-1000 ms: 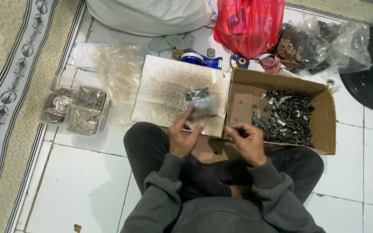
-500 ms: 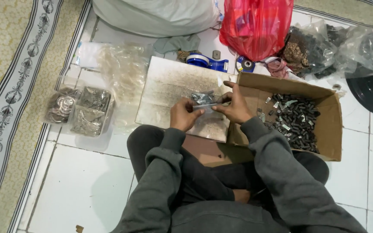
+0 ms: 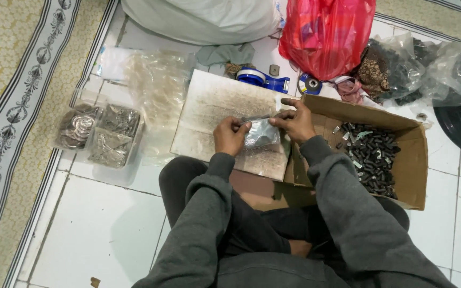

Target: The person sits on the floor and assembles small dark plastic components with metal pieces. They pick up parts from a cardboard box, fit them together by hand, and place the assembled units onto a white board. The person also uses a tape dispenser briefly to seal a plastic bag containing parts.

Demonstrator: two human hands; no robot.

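Both hands grip one small clear plastic bag (image 3: 261,133) of dark pieces over a worn pale board (image 3: 214,109) on the tiled floor (image 3: 102,234). Left hand (image 3: 230,136) pinches the bag's left edge; right hand (image 3: 296,121) pinches its top right edge. Just right of the board, an open cardboard box (image 3: 412,160) holds many small dark metal parts (image 3: 374,157). A clear tray of filled bags (image 3: 114,133) lies left of the board, a red plastic bag (image 3: 326,32) and blue tape dispenser (image 3: 262,80) beyond it.

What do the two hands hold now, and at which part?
Both hold a small clear plastic bag: left hand at its left end, right hand at its right end.
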